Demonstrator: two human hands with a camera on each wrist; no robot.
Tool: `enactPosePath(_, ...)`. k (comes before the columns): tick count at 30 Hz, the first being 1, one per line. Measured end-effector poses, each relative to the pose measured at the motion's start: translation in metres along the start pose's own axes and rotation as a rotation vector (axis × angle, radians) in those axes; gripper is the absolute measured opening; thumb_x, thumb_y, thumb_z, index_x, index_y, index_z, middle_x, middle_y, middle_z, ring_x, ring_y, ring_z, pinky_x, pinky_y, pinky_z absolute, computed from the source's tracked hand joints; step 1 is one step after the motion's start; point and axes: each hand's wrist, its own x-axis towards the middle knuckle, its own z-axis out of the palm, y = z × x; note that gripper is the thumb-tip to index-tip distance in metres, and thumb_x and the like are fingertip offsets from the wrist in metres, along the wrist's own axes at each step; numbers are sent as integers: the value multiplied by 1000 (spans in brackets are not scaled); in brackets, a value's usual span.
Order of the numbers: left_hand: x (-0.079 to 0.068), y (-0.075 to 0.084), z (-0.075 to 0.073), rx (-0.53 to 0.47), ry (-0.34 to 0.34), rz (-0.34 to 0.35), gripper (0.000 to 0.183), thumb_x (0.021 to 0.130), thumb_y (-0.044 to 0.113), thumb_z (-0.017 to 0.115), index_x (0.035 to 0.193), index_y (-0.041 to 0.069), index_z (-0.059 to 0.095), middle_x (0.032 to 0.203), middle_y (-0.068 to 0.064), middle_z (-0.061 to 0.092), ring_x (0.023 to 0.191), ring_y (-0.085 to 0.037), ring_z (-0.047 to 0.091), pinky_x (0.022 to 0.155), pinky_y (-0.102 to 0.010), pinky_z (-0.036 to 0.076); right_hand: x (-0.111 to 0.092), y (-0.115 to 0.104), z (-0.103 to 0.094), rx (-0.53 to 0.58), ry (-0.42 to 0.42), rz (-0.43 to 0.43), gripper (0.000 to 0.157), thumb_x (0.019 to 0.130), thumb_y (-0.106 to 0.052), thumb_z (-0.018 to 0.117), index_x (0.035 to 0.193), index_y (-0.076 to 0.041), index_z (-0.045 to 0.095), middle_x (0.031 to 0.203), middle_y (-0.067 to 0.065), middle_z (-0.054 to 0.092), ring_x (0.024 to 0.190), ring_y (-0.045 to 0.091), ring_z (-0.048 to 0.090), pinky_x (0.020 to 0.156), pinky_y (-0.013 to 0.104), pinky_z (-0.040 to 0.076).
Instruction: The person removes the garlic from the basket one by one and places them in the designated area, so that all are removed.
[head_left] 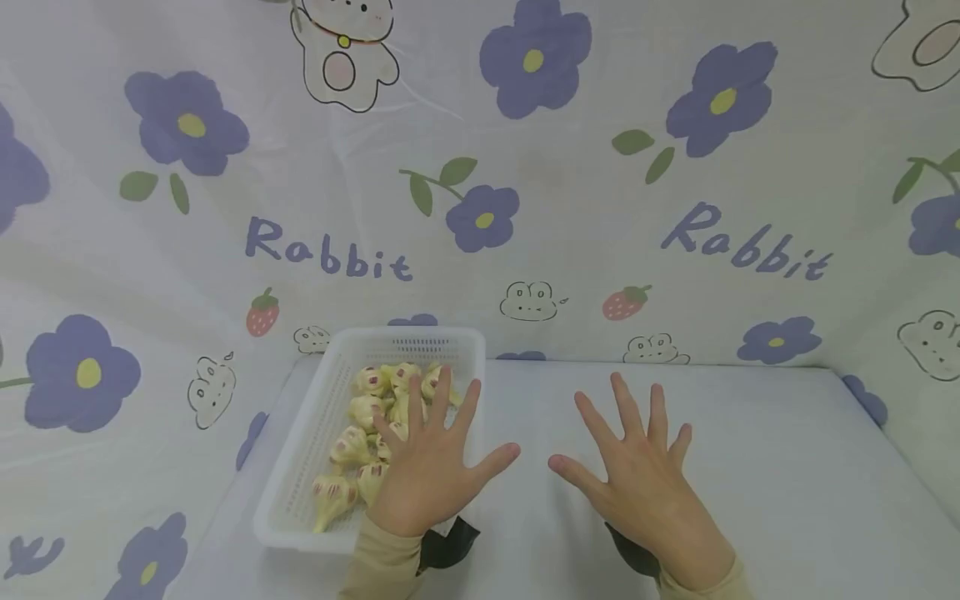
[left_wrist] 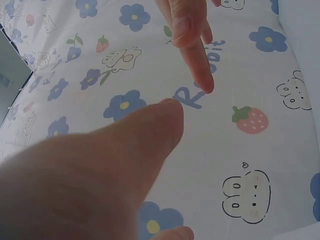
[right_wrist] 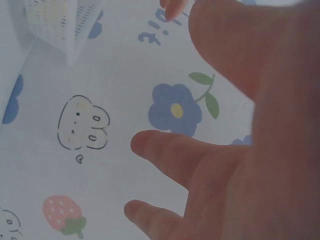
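Both hands are held up with fingers spread, backs toward the head camera, and neither grips anything. My left hand [head_left: 431, 462] overlaps the right part of a white plastic basket [head_left: 300, 467] in the head view and hides some of what lies in it. Inside the basket are several pale garlic bulbs [head_left: 350, 447] with reddish marks. To the right, my right hand [head_left: 637, 479] hovers over the white table, its thumb pointing toward the left hand. In the right wrist view the basket's corner [right_wrist: 72, 30] shows at top left.
The white tabletop [head_left: 787, 467] extends to the right of the hands. Behind it hangs a white cloth [head_left: 570, 192] printed with purple flowers, strawberries and the word Rabbit, which also covers the sides. Dark straps [head_left: 450, 543] sit at the wrists.
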Motion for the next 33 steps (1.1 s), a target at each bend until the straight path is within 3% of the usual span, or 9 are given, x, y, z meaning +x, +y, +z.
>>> enactPosePath(15, -3, -6, -4, 13, 20, 31, 93, 94, 78, 50, 166, 23, 29, 176, -12, 6, 160, -47, -7, 114, -85, -1, 4, 0, 4, 24, -3, -22, 82, 95, -62, 65, 159, -15, 45, 170, 27, 16, 151, 68, 1, 101, 95, 8)
enactPosePath(21, -5, -15, -6, 30, 48, 27, 91, 94, 75, 52, 165, 21, 33, 176, -13, 11, 161, -47, 0, 116, -83, 6, 4, 1, 8, 15, 21, -54, 79, 95, -60, 67, 157, -14, 47, 169, 28, 20, 150, 69, 4, 104, 93, 10)
enactPosePath(28, -10, -28, -8, 13, 16, -21, 93, 94, 78, 51, 167, 26, 27, 177, -7, 4, 162, -42, -8, 119, -80, -3, 4, -1, 13, 19, 23, -81, 79, 96, -58, 66, 158, -14, 46, 169, 29, 20, 150, 69, 5, 108, 89, 11)
enactPosePath(33, -14, -37, -7, 21, 26, -18, 93, 94, 77, 50, 167, 24, 26, 177, -8, 3, 161, -41, -10, 122, -75, -6, 4, -4, 15, 8, 12, -85, 81, 96, -60, 65, 159, -12, 44, 169, 30, 20, 150, 68, 5, 112, 86, 13)
